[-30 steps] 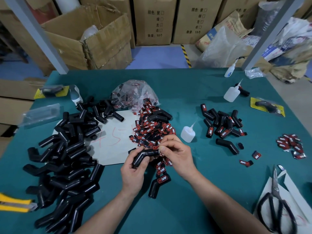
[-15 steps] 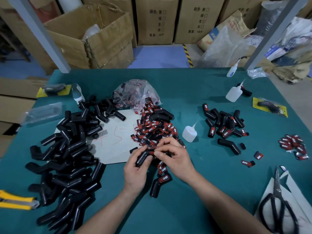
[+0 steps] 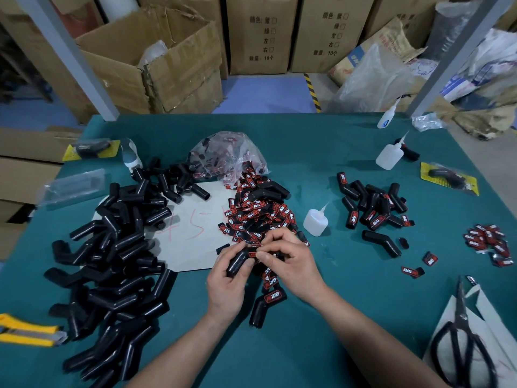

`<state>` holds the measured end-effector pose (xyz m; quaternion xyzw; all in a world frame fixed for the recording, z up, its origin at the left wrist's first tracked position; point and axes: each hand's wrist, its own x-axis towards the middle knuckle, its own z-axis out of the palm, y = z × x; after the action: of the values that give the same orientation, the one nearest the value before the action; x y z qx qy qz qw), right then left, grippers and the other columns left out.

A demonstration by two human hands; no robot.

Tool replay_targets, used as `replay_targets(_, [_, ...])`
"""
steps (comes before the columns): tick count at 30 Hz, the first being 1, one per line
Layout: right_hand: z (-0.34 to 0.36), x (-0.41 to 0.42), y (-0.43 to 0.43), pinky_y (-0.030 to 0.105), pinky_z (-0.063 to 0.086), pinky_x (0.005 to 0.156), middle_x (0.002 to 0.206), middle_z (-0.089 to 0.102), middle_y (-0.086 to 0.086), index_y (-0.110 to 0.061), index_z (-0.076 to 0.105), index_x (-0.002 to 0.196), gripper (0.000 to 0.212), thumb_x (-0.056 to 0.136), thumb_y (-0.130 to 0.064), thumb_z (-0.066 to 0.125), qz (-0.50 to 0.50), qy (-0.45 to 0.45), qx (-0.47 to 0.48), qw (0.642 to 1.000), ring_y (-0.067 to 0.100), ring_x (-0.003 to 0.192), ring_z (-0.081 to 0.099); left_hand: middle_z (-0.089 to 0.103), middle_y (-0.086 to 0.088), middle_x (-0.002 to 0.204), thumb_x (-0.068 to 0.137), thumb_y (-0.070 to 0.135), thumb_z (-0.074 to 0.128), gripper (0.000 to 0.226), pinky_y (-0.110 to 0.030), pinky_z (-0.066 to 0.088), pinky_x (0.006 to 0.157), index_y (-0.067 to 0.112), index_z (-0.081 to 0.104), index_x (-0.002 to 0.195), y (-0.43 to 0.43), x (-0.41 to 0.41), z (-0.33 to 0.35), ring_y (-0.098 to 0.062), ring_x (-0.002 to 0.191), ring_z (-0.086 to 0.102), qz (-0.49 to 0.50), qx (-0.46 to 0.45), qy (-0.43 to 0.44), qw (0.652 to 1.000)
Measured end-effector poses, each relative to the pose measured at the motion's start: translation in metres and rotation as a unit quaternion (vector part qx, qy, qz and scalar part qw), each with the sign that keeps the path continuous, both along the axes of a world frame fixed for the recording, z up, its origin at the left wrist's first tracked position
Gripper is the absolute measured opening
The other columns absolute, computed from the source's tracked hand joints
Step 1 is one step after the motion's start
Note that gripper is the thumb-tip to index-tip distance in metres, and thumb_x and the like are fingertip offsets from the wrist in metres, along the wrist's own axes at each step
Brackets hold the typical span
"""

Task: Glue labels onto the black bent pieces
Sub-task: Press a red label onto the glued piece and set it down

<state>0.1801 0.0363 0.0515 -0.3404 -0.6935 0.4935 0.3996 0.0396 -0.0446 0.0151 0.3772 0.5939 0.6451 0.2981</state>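
Note:
My left hand (image 3: 226,278) grips a black bent piece (image 3: 237,261) just in front of the pile of red-and-black labels (image 3: 257,214). With thumb and forefinger, my right hand (image 3: 291,261) pinches a label (image 3: 253,254) against the upper end of that piece. A labelled bent piece (image 3: 265,305) lies on the green table (image 3: 321,317) below my hands. Unlabelled bent pieces (image 3: 112,261) are heaped at the left. Labelled ones (image 3: 375,205) lie grouped at the right. A small glue bottle (image 3: 316,221) stands beside the label pile.
A bag of labels (image 3: 229,155) sits behind the pile. Two more glue bottles (image 3: 390,156) stand at the back right, and a smaller label heap (image 3: 489,242) at the far right. Scissors (image 3: 461,345) lie on paper front right, a yellow knife (image 3: 25,330) front left.
The bent piece has turned more upright in my left hand, and my right fingers have moved onto its upper end with a label. Both hands have shifted slightly left.

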Motion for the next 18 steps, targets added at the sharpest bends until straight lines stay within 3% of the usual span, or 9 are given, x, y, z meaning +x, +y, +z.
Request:
replay_targets(7, [-0.0011,-0.0001,0.0001,0.025,0.048,0.088,0.103,0.062,-0.001,-0.013,0.078,0.093,0.011,0.088,-0.022,0.075,-0.008,-0.008,0.014,1.000,0.021,0.099,0.064,0.073,0.004,0.118,0.088,0.017,0.076,0.034,-0.017,0.050,0.098,0.030,0.070,0.118,-0.0019,0.0015,0.0032,-0.009,0.114,0.067,-0.005,-0.008,-0.016,1.000])
replay_targets(18, [-0.0007,-0.0005,-0.0016,0.028,0.049,0.088,0.102,0.062,0.001,-0.012,0.078,0.092,0.006,0.087,-0.016,0.076,-0.007,-0.013,0.020,1.000,0.020,0.098,0.064,0.073,0.012,0.118,0.088,0.001,0.075,0.041,-0.012,0.048,0.094,0.033,0.071,0.114,-0.0009,0.0021,0.0026,-0.003,0.110,0.068,0.000,-0.023,-0.019,1.000])
